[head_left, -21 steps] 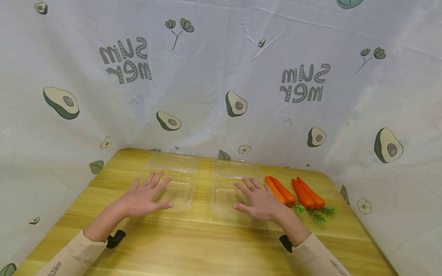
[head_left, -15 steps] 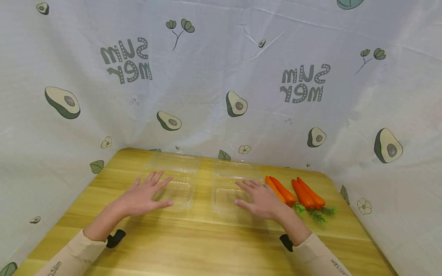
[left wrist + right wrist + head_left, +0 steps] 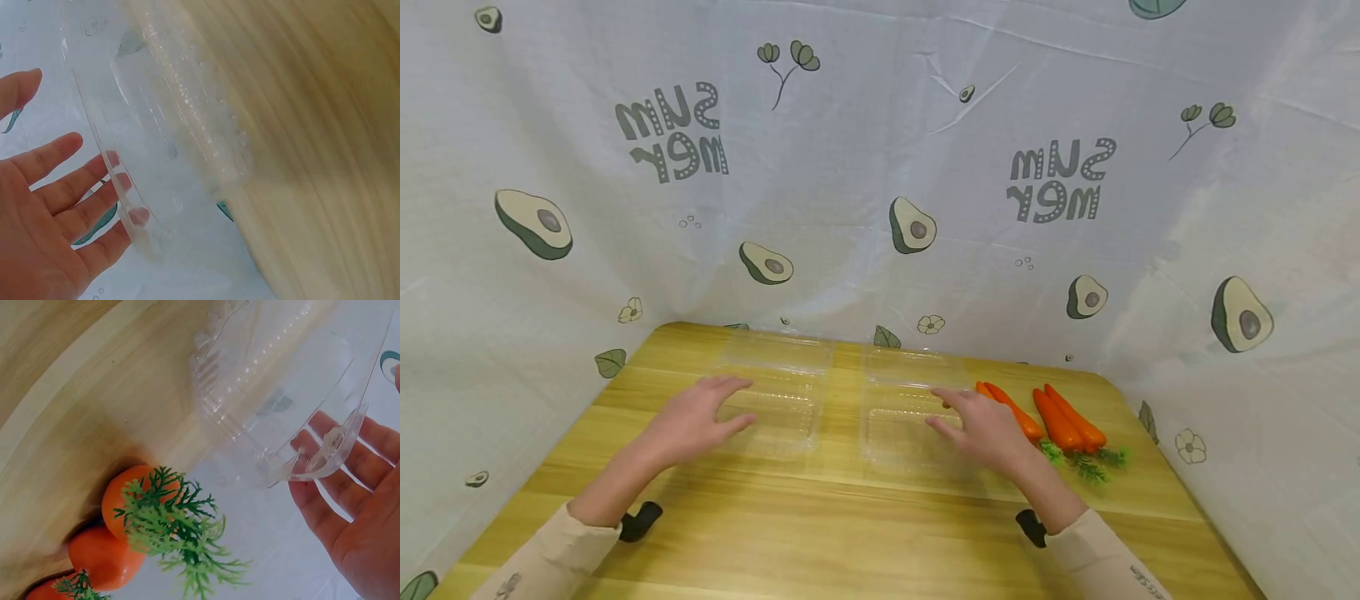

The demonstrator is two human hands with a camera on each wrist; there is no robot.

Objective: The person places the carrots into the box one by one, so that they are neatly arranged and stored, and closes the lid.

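Note:
Two clear plastic clamshell boxes lie with their lids folded back toward the curtain. My left hand (image 3: 688, 429) is at the left side of the left box (image 3: 782, 425). In the left wrist view, the fingertips show through the clear rim of that box (image 3: 181, 100), and the thumb stands apart from it. My right hand (image 3: 992, 429) is at the right side of the right box (image 3: 891, 442). Seen from the right wrist, its fingers pass behind the rim of this box (image 3: 275, 394). Both hands have loosely bent fingers.
Several orange carrots (image 3: 1063, 421) with green leafy tops (image 3: 1090, 469) lie at the right, partly behind my right hand. A white curtain (image 3: 835, 167) printed with avocados hangs around the wooden table (image 3: 820, 533).
My spread fingers have drawn together and bent. The left hand has shifted slightly left and the right hand slightly right, toward the outer sides of the boxes. The boxes and carrots stay put.

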